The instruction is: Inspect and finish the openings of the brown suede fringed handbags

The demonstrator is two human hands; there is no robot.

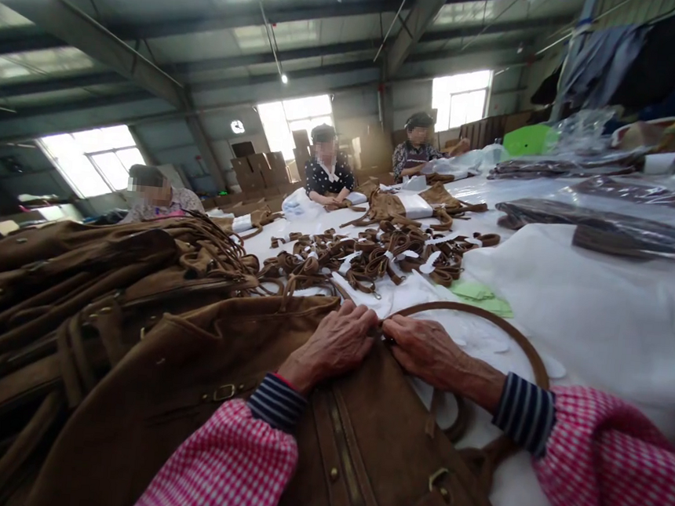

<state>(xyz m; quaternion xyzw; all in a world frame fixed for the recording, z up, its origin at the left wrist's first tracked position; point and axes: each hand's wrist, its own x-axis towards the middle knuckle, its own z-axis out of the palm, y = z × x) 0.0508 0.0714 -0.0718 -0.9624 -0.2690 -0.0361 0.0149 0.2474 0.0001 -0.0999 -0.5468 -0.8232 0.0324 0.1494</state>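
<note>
A large brown bag (185, 373) with a zipped pocket and metal buckles lies in front of me. At its upper edge my left hand (338, 344) is closed, knuckles up, with its fingertips hidden. Close to its right, my right hand (424, 347) pinches at the bag's edge, where a long brown strap (502, 322) begins and curves off to the right. What the fingertips hold there is too small to make out. The two hands nearly touch.
More brown bags (75, 277) are piled at the left. Beyond my hands lie several bundled brown straps (373, 252) and green sheets (481, 295) on the white-covered table (598, 307). Plastic-wrapped items (600, 221) lie at the right. Three people are across the table.
</note>
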